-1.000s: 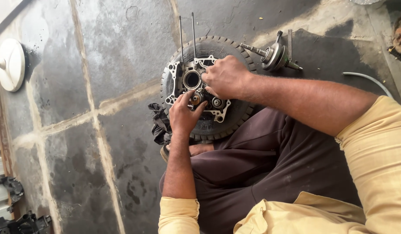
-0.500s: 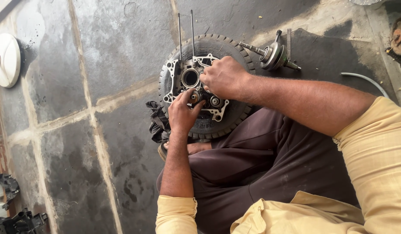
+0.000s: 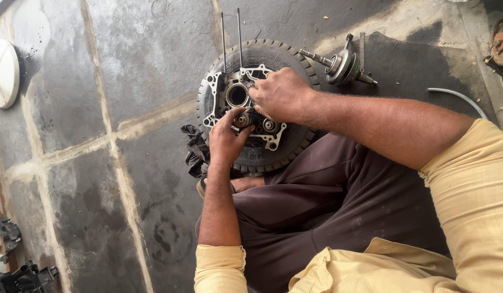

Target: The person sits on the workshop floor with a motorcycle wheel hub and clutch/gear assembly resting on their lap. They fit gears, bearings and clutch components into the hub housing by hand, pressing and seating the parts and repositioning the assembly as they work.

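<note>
A silver engine crankcase half (image 3: 219, 87) lies flat on a black toothed tyre (image 3: 295, 146) on the stone floor. Two thin long studs (image 3: 231, 38) stick out from its far end. My left hand (image 3: 227, 142) reaches in from below, fingertips pinching a small round gear part (image 3: 243, 119) set in the case. My right hand (image 3: 281, 95) rests on top of the case with fingers curled down, pressing beside the large round bore (image 3: 236, 95). What lies under its fingers is hidden.
A crankshaft assembly (image 3: 342, 66) lies on a dark mat just beyond the tyre. A black rag (image 3: 196, 152) is bunched against the tyre's near side. A white round disc (image 3: 2, 73) sits far left, a grey hose (image 3: 457, 97) at right, dark metal parts (image 3: 18, 274) at bottom left.
Both hands stay on the crankcase. My left fingers have shifted slightly around the small gear part, and the view has drifted a little.
</note>
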